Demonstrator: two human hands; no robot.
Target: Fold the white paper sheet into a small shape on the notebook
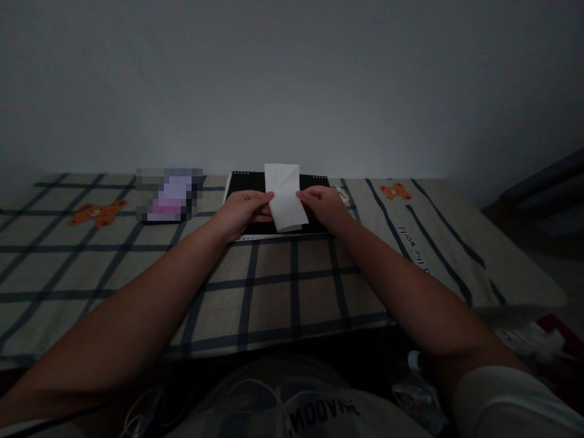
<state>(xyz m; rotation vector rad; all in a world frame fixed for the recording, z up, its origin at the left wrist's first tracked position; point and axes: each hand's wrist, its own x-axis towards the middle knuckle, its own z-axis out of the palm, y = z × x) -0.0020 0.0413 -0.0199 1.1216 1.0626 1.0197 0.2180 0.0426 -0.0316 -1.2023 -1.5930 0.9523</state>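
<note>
A folded white paper (285,194) is held upright, tilted a little, over a black notebook-like item (246,181) with small holes along its edge. My left hand (246,213) pinches the paper's left edge between thumb and fingers. On the opposite edge, my right hand (322,204) grips it the same way, closed. Pale sheet edges show beneath the black item. Just beyond my right hand lies a small crumpled whitish thing (342,194), partly hidden.
A phone (171,198), partly pixelated, lies on the checked tablecloth (274,304) at the left. Behind the table stands a plain wall (292,79). Below the table's edge at the lower right are a clear plastic bottle (417,389) and a white cable (274,392) nearer the middle.
</note>
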